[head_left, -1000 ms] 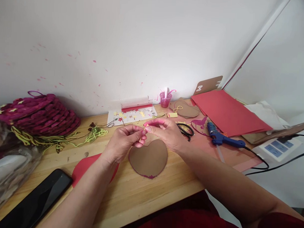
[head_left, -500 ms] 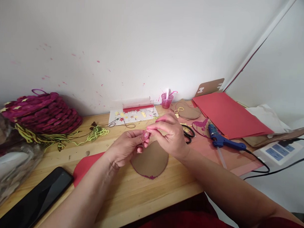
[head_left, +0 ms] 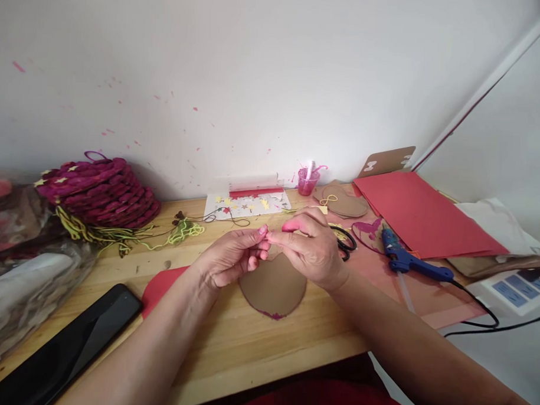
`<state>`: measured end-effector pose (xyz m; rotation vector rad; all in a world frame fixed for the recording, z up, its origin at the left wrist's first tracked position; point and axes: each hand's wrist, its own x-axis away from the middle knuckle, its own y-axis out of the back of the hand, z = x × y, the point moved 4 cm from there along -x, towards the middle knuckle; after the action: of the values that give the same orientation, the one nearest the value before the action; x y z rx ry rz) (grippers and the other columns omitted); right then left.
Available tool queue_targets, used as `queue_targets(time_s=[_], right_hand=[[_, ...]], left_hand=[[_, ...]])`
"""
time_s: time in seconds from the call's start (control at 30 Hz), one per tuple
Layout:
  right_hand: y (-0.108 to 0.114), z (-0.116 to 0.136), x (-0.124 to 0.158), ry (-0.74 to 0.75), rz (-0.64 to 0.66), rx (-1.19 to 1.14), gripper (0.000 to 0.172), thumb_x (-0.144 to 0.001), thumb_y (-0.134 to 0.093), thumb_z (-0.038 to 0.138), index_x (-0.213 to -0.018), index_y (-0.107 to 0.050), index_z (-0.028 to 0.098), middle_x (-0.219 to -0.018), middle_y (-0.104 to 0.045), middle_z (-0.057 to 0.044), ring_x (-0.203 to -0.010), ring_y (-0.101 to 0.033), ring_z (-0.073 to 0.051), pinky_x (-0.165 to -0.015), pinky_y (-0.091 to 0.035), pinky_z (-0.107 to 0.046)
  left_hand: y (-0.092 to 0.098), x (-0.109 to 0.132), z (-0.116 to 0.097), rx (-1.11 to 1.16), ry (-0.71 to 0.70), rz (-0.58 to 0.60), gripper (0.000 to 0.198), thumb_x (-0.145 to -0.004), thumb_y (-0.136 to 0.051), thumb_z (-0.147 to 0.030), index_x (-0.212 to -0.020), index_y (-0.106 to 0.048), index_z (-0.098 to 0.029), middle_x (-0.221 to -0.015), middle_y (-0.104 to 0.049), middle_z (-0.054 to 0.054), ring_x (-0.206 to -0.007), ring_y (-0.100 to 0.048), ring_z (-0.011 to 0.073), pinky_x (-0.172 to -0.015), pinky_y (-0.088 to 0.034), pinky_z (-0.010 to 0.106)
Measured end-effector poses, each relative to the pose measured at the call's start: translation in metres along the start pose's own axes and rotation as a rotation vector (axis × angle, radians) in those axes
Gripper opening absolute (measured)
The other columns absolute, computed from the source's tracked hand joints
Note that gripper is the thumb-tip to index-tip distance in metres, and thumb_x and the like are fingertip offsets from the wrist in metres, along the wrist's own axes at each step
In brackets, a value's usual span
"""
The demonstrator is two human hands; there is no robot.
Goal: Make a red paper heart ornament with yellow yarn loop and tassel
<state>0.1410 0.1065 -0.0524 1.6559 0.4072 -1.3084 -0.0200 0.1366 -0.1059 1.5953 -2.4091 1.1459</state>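
Observation:
My left hand (head_left: 232, 257) and my right hand (head_left: 310, 245) meet fingertip to fingertip above the table. Both are closed in a pinch; whatever sits between the fingertips is too small to make out. Beneath them lies a brown cardboard piece (head_left: 273, 288) with a purple-edged rim, its upper part covered by my hands. Black-handled scissors (head_left: 347, 243) rest just beyond my right hand. Red paper (head_left: 161, 287) shows partly behind my left forearm.
A blue glue gun (head_left: 409, 260) with its cord lies right, near red card sheets (head_left: 429, 214) and a power strip (head_left: 515, 294). At the back stand a pink cup (head_left: 307, 183) and star-covered paper (head_left: 247, 206). Left are a purple woven piece (head_left: 97, 193) and a black phone (head_left: 70, 346).
The view has swung slightly left, so the things on the table appear farther right. My hands stay pinched together, with the right fingers slightly shifted.

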Motion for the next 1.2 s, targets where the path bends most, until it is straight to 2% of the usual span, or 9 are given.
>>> queue_targets(time_s=[0.2,0.4,0.5,0.57,0.67,0.73,0.83,0.97,1.2], right_hand=[[0.001,0.004,0.000,0.054,0.048,0.043,0.023,-0.094,-0.066,0.014,-0.087,-0.081,0.029,-0.079,-0.067,-0.004,-0.085,-0.054,-0.019,-0.077,-0.050,-0.033],[-0.002,0.005,0.000,-0.028,0.107,-0.083,0.017,-0.093,-0.070,0.022,-0.085,-0.081,0.031,-0.078,-0.069,-0.004,-0.083,-0.056,-0.019,-0.075,-0.050,-0.034],[-0.004,-0.001,0.001,-0.205,0.080,-0.240,0.004,-0.088,-0.078,0.028,-0.091,-0.080,0.027,-0.083,-0.072,-0.004,-0.081,-0.060,-0.019,-0.077,-0.051,-0.035],[-0.008,-0.012,0.005,-0.464,0.075,-0.372,0.016,-0.084,-0.081,0.031,-0.097,-0.079,0.023,-0.090,-0.075,-0.005,-0.084,-0.063,-0.019,-0.074,-0.050,-0.034],[-0.019,-0.027,0.016,-0.858,0.204,-0.632,0.019,-0.086,-0.075,0.037,-0.095,-0.078,0.020,-0.093,-0.077,-0.006,-0.085,-0.066,-0.018,-0.071,-0.049,-0.031],[-0.026,-0.029,0.022,-1.000,0.321,-0.787,0.023,-0.087,-0.072,0.041,-0.091,-0.079,0.019,-0.088,-0.076,-0.005,-0.079,-0.064,-0.016,-0.069,-0.047,-0.030],[-0.033,-0.027,0.027,-1.140,0.420,-0.959,0.028,-0.082,-0.076,0.045,-0.088,-0.079,0.019,-0.077,-0.070,-0.002,-0.066,-0.056,-0.012,-0.058,-0.039,-0.026],[-0.041,-0.021,0.032,-1.256,0.424,-1.124,0.033,-0.072,-0.083,0.049,-0.077,-0.076,0.018,-0.069,-0.062,0.001,-0.062,-0.050,-0.010,-0.052,-0.033,-0.024],[-0.047,-0.021,0.039,-1.278,0.406,-1.038,0.030,-0.072,-0.084,0.047,-0.078,-0.076,0.018,-0.067,-0.063,0.001,-0.062,-0.051,-0.010,-0.052,-0.033,-0.024]], left_hand=[[0.000,0.000,0.000,-0.056,0.008,0.038,0.038,-0.059,-0.098,-0.036,-0.068,-0.071,-0.011,-0.062,-0.065,0.002,-0.051,-0.058,0.0059,-0.038,-0.040,0.010],[-0.003,0.003,-0.006,-0.168,-0.067,0.009,0.037,-0.057,-0.098,-0.036,-0.067,-0.072,-0.012,-0.058,-0.060,0.000,-0.051,-0.052,0.0046,-0.040,-0.036,0.011],[-0.002,0.006,-0.014,-0.232,-0.179,-0.017,0.038,-0.055,-0.098,-0.038,-0.065,-0.072,-0.012,-0.059,-0.061,0.000,-0.053,-0.052,0.0052,-0.044,-0.039,0.013],[0.002,0.007,-0.019,-0.268,-0.255,-0.061,0.037,-0.055,-0.098,-0.037,-0.069,-0.073,-0.013,-0.060,-0.062,0.000,-0.053,-0.052,0.0057,-0.046,-0.039,0.014],[0.006,0.009,-0.025,-0.343,-0.345,-0.136,0.035,-0.058,-0.097,-0.037,-0.074,-0.076,-0.014,-0.061,-0.063,0.000,-0.054,-0.052,0.0066,-0.047,-0.038,0.016],[0.006,0.010,-0.028,-0.413,-0.404,-0.161,0.034,-0.061,-0.095,-0.039,-0.074,-0.076,-0.014,-0.061,-0.063,0.000,-0.055,-0.051,0.0068,-0.049,-0.038,0.018],[0.000,0.012,-0.029,-0.516,-0.476,-0.175,0.033,-0.063,-0.093,-0.042,-0.069,-0.075,-0.015,-0.060,-0.062,-0.001,-0.054,-0.047,0.0071,-0.051,-0.038,0.019],[-0.007,0.014,-0.027,-0.591,-0.503,-0.168,0.034,-0.066,-0.090,-0.045,-0.064,-0.073,-0.016,-0.059,-0.059,-0.001,-0.055,-0.045,0.0079,-0.052,-0.037,0.021],[-0.010,0.013,-0.024,-0.619,-0.486,-0.139,0.036,-0.066,-0.090,-0.048,-0.063,-0.072,-0.017,-0.058,-0.058,-0.001,-0.055,-0.045,0.0086,-0.054,-0.038,0.021]])
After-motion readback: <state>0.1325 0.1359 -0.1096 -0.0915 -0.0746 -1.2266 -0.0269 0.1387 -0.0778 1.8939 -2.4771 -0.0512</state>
